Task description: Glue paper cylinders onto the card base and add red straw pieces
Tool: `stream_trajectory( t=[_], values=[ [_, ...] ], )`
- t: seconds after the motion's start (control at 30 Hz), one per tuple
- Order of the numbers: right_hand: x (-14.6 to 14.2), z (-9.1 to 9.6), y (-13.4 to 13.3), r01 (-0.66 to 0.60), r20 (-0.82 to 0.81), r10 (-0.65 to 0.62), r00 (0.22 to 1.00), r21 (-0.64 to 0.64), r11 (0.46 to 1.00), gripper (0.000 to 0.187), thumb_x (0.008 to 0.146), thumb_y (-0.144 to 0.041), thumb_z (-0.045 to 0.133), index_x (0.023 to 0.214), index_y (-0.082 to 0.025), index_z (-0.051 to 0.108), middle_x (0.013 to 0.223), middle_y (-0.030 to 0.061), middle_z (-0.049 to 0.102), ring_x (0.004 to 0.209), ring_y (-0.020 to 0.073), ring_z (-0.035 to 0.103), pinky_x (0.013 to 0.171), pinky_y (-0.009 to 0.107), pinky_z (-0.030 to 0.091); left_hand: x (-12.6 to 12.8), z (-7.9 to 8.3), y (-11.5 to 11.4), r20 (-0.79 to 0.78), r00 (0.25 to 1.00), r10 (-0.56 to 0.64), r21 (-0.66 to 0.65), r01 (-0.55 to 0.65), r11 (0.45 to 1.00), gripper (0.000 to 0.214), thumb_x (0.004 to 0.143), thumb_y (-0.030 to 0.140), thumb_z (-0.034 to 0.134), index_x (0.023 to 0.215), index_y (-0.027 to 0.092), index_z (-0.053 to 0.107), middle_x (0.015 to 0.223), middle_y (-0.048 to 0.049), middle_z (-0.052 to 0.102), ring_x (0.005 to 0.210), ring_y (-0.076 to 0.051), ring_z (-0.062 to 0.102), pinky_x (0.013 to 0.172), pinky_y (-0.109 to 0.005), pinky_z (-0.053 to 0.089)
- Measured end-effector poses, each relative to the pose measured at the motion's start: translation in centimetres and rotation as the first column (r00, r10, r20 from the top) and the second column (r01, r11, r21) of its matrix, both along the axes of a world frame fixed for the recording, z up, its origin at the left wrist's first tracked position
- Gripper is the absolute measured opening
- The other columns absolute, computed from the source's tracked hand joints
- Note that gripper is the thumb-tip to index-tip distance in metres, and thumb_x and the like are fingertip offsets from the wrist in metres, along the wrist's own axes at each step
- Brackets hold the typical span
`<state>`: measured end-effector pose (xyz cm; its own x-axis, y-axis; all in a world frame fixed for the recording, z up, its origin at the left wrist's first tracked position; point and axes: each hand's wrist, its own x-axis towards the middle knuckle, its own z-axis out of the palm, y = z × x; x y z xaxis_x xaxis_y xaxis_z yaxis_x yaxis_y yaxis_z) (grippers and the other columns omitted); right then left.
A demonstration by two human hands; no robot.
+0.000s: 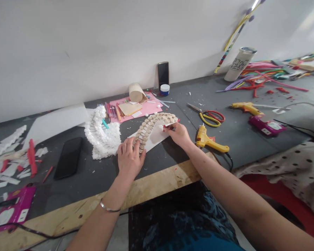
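A bare left arm [99, 223] and a bare right arm [225, 181] are stretched out over the wood edge [157, 181] of the table, and a thin metal bangle [110, 208] is worn on the left wrist. The left hand [129, 161] is laid open, with its fingers spread, on a curved row of round tan discs [146, 130]. The row is kept on a white paper sheet [154, 137] on the dark table top [94, 184], just right of a fluffy white shape [102, 136]. The right hand [178, 135] is pinched shut on a small red bit [167, 128] at the far end of the row. Discs are seen along the whole curve, with no gap. To the right, a yellow glue gun [210, 139], a second yellow glue gun [246, 108] and scissors [206, 115] are laid down. Far right, black marks are seen on a white cup [239, 64], but they cannot be read.
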<state>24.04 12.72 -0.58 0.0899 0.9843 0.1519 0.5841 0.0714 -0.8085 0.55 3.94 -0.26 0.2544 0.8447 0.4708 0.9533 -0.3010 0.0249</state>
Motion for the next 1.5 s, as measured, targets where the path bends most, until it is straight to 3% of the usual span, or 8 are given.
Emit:
stream_trajectory(
  t=[0.6, 1.07, 1.5],
  values=[
    [0.1, -1.7, 0.7, -0.028, 0.008, 0.028, 1.0, 0.066, 0.997, 0.018, 0.076, -0.031, 0.066, 0.087, -0.018, 0.074, 0.083, 0.0058, 0.075, 0.075, 0.0201, 0.065, 0.071, 0.031, 0.047, -0.1, 0.1, 0.0, 0.012, 1.0, -0.001, -0.003, 0.001, 1.0, 0.042, 0.095, 0.041, 0.05, 0.124, 0.015, 0.064, 0.135, -0.0183, 0.059, 0.125, -0.036, 0.051, 0.104, -0.05, 0.034],
    [0.0, -1.5, 0.6, -0.068, 0.035, 0.065, 0.997, 0.093, 0.993, 0.013, 0.079, -0.023, 0.067, 0.088, -0.017, 0.075, 0.09, 0.0083, 0.076, 0.077, 0.0208, 0.068, 0.075, 0.032, 0.05, -0.1, 0.1, 0.0, 0.005, 1.0, -0.01, -0.013, 0.01, 1.0, 0.043, 0.096, 0.041, 0.048, 0.126, 0.014, 0.063, 0.137, -0.0193, 0.057, 0.127, -0.037, 0.05, 0.104, -0.05, 0.034],
    [0.0, -1.3, 0.5, -0.066, 0.056, 0.062, 0.997, 0.081, 0.994, 0.009, 0.08, -0.021, 0.069, 0.086, -0.019, 0.075, 0.088, 0.0072, 0.077, 0.083, 0.023, 0.071, 0.079, 0.034, 0.051, -0.3, 0.1, 0.1, 0.049, 0.999, -0.022, 0.025, 0.021, 0.999, 0.044, 0.093, 0.046, 0.055, 0.124, 0.016, 0.061, 0.133, -0.0185, 0.06, 0.125, -0.035, 0.052, 0.103, -0.047, 0.035]
  ],
)
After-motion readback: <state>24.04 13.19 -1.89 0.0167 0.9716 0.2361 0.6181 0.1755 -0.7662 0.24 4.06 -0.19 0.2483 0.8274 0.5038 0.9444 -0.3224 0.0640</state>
